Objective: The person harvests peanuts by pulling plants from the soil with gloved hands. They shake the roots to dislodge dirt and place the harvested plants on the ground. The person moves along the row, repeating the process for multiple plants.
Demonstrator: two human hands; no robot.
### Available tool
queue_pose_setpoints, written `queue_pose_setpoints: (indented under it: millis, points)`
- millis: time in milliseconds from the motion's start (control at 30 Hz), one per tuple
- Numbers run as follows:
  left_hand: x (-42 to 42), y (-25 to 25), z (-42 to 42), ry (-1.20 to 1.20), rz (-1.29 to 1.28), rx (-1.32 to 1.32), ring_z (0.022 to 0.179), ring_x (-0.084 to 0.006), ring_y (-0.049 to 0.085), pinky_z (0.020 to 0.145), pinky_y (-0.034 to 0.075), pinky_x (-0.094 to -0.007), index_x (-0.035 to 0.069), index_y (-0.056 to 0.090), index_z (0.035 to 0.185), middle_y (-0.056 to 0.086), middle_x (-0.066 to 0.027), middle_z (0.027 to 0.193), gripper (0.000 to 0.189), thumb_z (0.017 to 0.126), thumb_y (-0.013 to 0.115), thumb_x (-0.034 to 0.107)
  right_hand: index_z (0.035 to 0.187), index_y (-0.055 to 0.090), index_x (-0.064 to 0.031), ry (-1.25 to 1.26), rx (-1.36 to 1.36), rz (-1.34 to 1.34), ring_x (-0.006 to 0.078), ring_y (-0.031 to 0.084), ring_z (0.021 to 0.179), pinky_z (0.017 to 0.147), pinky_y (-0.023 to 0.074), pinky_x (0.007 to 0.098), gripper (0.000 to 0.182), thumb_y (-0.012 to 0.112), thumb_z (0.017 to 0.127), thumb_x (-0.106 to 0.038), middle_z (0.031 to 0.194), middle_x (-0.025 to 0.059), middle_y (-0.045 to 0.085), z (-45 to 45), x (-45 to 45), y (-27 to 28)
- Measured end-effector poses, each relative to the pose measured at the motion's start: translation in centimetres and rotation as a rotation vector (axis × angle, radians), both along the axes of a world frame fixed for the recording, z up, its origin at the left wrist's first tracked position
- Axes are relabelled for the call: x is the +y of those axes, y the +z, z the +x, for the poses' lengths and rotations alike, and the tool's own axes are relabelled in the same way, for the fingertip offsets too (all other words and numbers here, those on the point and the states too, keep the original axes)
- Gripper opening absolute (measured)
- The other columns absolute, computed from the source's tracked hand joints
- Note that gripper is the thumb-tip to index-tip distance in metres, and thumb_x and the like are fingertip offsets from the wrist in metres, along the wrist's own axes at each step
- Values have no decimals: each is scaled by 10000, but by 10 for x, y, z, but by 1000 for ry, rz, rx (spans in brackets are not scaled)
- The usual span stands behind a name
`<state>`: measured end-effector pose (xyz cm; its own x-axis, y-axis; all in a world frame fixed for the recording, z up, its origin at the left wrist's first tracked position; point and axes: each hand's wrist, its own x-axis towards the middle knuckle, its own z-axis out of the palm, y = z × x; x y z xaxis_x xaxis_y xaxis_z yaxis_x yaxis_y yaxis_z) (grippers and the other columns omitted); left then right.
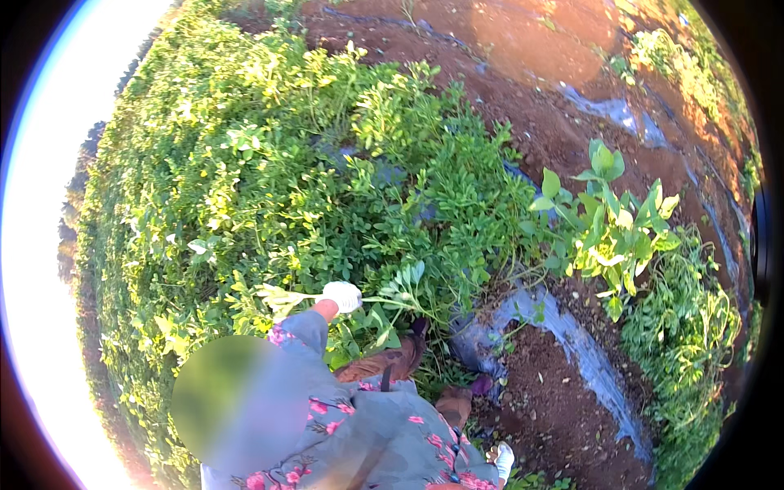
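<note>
My left hand (pixel 343 297), in a white glove, is closed around a thin leafy stem (pixel 386 300). Pale foliage (pixel 285 298) sticks out on the other side of the fist. Dense low green crop plants (pixel 367 226), peanut-like in leaf, stand just beyond this hand. My right hand (pixel 503 460), also in a white glove, hangs low near the bottom edge, over bare soil and small weeds; its fingers are too small to read. My grey floral garment (pixel 392 422) fills the bottom. A blurred disc covers the area near my left shoulder.
Torn plastic mulch film (pixel 569 331) runs across reddish-brown soil (pixel 545 392) by my feet. A taller broad-leaved plant (pixel 612 214) rises on the right. Beside it lies a heap of limp green plants (pixel 680 324). More film (pixel 612 113) lies farther out. My shoe (pixel 482 384) rests beside the film.
</note>
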<state>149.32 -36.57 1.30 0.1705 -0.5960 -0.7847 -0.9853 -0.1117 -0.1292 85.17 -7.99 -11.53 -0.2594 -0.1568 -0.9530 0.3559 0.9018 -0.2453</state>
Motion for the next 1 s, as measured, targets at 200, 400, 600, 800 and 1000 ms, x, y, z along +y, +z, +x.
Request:
queue_pose_setpoints:
  millis: [200, 400, 600, 800, 1000]
  points:
    - [42, 18, -50, 55, -80, 30, 951, -321, 649, 809, 515, -423, 151, 698, 1014, 694, -98, 1001, 310, 877, 540, 380, 1102, 561, -113, 134, -8, -90, 175, 514, 638, 523, 403, 324, 228, 569, 904, -226, 810, 38, 550, -83, -27, -15]
    - [71, 9, -48, 162, -251, 20, 898, -316, 674, 771, 532, -425, 139, 718, 956, 703, -120, 923, 283, 855, 556, 348, 712, 489, -147, 220, 59, -210, 131, 402, 383, 345, 256, 266, 272, 494, 898, -346, 567, 12, 467, -137, -122, -25]
    - [60, -50, 9, 157, -58, -34, 888, -338, 656, 787, 518, -442, 145, 701, 918, 694, -123, 923, 314, 857, 540, 407, 1317, 527, -65, 217, 139, -493, 216, 645, 890, 736, 532, 322, 422, 582, 924, -210, 1158, 84, 625, -51, -216, -37]
    - [-61, -66, -23, -326, -6, -107, 1008, -318, 601, 893, 459, -444, 172, 622, 1176, 637, -123, 1095, 367, 815, 612, 242, 1277, 571, -50, 286, -4, -375, 144, 616, 856, 766, 471, 253, 387, 605, 910, -170, 1101, 56, 653, 108, -260, -82]
    - [-145, -124, -186, -490, -380, 870, 908, -348, 607, 795, 487, -439, 107, 600, 1144, 641, -142, 971, 336, 810, 579, 134, 1172, 625, -12, 471, 68, -511, 217, 636, 985, 909, 477, 319, 307, 520, 932, -170, 1156, 121, 653, 235, -261, -164]
